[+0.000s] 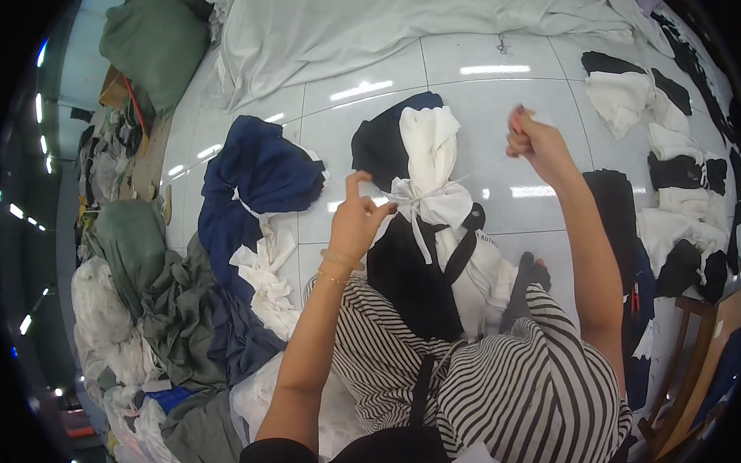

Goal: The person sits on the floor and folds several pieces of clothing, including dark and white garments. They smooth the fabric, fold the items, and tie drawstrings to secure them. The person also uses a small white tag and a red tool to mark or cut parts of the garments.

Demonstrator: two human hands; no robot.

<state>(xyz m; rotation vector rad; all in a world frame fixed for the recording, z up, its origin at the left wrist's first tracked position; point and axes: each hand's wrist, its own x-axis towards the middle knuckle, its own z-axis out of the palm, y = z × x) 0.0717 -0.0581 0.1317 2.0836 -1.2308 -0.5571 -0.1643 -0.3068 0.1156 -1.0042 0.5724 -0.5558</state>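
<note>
My left hand (357,220) is beside the knot of a tied cloth bundle, its thumb and index finger curved apart with nothing visible between them. The thumb's tip is close to the white cloth strip (421,205) knotted round the bundle's middle. White folded cloth (429,148) and black cloth (379,146) fan out beyond the knot. Nearer to me, black cloth (410,274) and white cloth (479,272) spread toward my legs. My right hand (541,148) is raised to the right, apart from the bundle, fingers closed. A small pale patch shows at its fingers; I cannot make out what it is.
A navy cloth bundle (258,174) tied with white lies to the left. Grey and green cloth heaps (180,306) fill the far left. Black and white bundles (675,160) line the right, near a wooden frame (684,373). A large white sheet (336,34) spreads across the back.
</note>
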